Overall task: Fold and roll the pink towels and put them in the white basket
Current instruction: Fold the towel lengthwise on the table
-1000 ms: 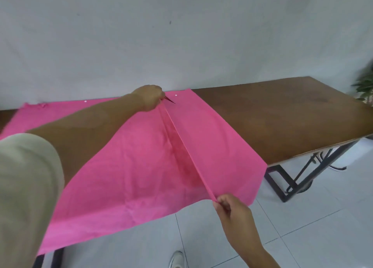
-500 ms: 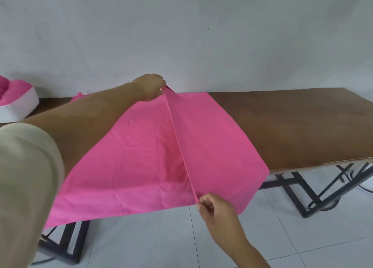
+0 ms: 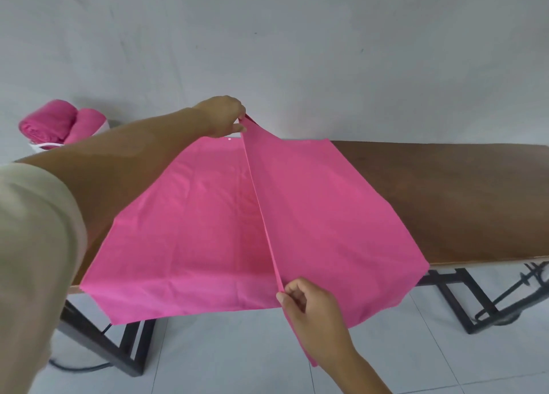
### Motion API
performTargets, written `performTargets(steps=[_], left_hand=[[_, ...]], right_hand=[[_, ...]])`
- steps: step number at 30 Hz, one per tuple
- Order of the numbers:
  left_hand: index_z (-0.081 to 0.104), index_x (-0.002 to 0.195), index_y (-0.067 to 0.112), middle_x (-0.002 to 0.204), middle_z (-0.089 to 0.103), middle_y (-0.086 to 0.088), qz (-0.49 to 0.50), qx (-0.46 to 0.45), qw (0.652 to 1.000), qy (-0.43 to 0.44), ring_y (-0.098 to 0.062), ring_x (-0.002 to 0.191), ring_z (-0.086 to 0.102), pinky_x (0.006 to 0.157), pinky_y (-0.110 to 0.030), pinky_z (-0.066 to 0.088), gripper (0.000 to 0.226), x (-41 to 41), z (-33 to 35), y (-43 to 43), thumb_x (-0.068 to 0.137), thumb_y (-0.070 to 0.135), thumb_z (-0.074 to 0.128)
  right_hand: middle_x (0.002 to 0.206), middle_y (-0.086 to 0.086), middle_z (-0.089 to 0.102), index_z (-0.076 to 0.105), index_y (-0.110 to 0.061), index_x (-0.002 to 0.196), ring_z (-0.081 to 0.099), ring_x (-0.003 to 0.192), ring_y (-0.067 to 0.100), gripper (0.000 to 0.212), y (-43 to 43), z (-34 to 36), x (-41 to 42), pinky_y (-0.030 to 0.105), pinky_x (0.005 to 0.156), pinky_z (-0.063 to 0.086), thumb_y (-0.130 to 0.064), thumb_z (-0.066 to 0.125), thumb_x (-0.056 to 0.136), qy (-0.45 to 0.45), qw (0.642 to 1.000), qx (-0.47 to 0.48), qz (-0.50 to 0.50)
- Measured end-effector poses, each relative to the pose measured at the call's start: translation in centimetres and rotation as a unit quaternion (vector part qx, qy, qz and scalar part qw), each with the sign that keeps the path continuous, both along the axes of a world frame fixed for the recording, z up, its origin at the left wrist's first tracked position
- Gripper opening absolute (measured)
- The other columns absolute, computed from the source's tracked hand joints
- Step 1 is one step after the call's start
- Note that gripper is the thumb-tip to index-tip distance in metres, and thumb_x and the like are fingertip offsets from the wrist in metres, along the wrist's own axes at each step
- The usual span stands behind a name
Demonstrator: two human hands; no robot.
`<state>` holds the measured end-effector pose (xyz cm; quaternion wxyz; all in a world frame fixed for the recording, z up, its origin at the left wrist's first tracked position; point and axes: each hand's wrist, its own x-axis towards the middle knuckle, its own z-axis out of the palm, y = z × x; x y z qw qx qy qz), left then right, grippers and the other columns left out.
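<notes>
Folding step: pink towel (image 3: 190, 230) tented along a ridge.
Ridge ends pinched by left hand (image 3: 221, 116) and right hand (image 3: 309, 307); halves to be laid together.

Right of both hands the brown table (image 3: 445, 203) lies bare past the pink towel (image 3: 320, 215), open room for a pass. Between left hand (image 3: 221, 116) and right hand (image 3: 309, 307) the towel's lifted ridge bars a low sweep across. Beyond the left hand the wall (image 3: 297, 52) closes off. Left of it the white basket (image 3: 40, 147), seemingly packed with rolled towels (image 3: 49, 123), takes the table end
</notes>
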<state>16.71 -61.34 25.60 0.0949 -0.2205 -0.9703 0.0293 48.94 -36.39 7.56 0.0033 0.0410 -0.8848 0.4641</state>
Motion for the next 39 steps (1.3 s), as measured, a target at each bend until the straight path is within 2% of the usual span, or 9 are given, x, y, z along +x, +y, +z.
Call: performTargets(steps=[4,9,15,21,25,29,33,35,39], left_hand=[[0.064,0.123,0.006,0.124,0.063,-0.013,-0.008,-0.005,1.000,0.004,-0.034,0.115,0.057,0.091,-0.041,0.045,0.040,0.5,0.6,-4.9,0.100,0.038,0.061],[0.064,0.124,0.005,0.126,0.063,-0.013,-0.026,-0.019,0.999,0.012,-0.034,0.115,0.058,0.093,-0.042,0.045,0.043,1.4,1.5,-11.0,0.100,0.040,0.060],[0.061,0.127,0.003,0.129,0.060,-0.015,-0.023,-0.043,0.999,0.017,-0.035,0.115,0.057,0.096,-0.048,0.048,0.052,1.8,1.1,-17.2,0.099,0.046,0.059],[0.059,0.120,0.001,0.122,0.058,-0.014,-0.019,-0.068,0.997,0.019,-0.035,0.105,0.059,0.090,-0.050,0.051,0.055,1.3,0.5,-21.8,0.098,0.051,0.055],[0.053,0.125,-0.003,0.126,0.051,-0.015,0.004,-0.096,0.995,0.030,-0.038,0.101,0.060,0.081,-0.046,0.052,0.057,1.4,-0.6,-24.0,0.099,0.048,0.055],[0.041,0.141,-0.006,0.145,0.041,-0.016,0.036,-0.119,0.992,0.007,-0.039,0.116,0.057,0.090,-0.050,0.053,0.073,1.4,-2.5,-26.5,0.098,0.052,0.056],[0.033,0.149,-0.005,0.155,0.032,-0.015,0.068,-0.124,0.990,-0.006,-0.035,0.135,0.045,0.095,-0.051,0.052,0.081,2.2,-4.3,-28.9,0.097,0.052,0.057],[0.025,0.154,-0.004,0.162,0.024,-0.013,0.082,-0.122,0.989,-0.020,-0.032,0.144,0.036,0.101,-0.052,0.050,0.086,2.6,-5.3,-30.2,0.097,0.050,0.059],[0.021,0.156,-0.003,0.166,0.017,-0.011,0.097,-0.108,0.987,-0.070,-0.028,0.151,0.024,0.112,-0.053,0.040,0.092,3.6,-8.6,-32.4,0.094,0.047,0.065]], right_hand=[[0.066,-0.001,0.058,0.056,-0.023,0.075,0.047,0.057,0.008,0.022,-5.3,0.5,0.3,0.041,0.063,0.047,-0.029,0.065,0.093,0.011,1.000,-0.012,0.004],[0.060,-0.008,0.052,0.054,-0.024,0.075,0.044,0.056,0.009,0.024,-12.3,0.5,1.0,0.035,0.057,0.042,-0.030,0.064,0.096,0.030,0.999,-0.023,-0.005],[0.064,-0.006,0.055,0.055,-0.025,0.077,0.047,0.057,0.011,0.022,-19.6,0.2,2.3,0.035,0.057,0.044,-0.033,0.064,0.096,0.045,0.999,-0.015,0.005],[0.069,-0.006,0.060,0.058,-0.026,0.082,0.053,0.061,0.016,0.018,-25.1,0.7,2.5,0.039,0.060,0.049,-0.035,0.063,0.096,0.057,0.998,-0.004,0.021],[0.070,-0.011,0.059,0.058,-0.026,0.085,0.053,0.061,0.014,0.014,-28.1,0.8,2.0,0.038,0.060,0.049,-0.034,0.062,0.096,0.063,0.996,0.016,0.055],[0.069,-0.013,0.060,0.061,-0.025,0.090,0.057,0.064,0.013,0.009,-30.9,0.5,1.3,0.037,0.062,0.049,-0.031,0.061,0.096,0.049,0.995,0.024,0.088],[0.071,-0.016,0.061,0.062,-0.025,0.092,0.058,0.066,0.010,0.006,-33.8,-0.3,0.8,0.036,0.063,0.050,-0.030,0.060,0.096,0.047,0.990,0.029,0.128],[0.078,-0.015,0.066,0.063,-0.024,0.096,0.060,0.069,0.009,0.004,-34.9,-0.7,0.4,0.036,0.066,0.051,-0.026,0.059,0.097,0.038,0.987,0.028,0.151],[0.109,-0.012,0.072,0.065,-0.021,0.121,0.066,0.093,0.005,0.024,-36.6,-2.2,-0.1,0.032,0.085,0.054,-0.022,0.054,0.100,-0.002,0.979,0.066,0.195]])
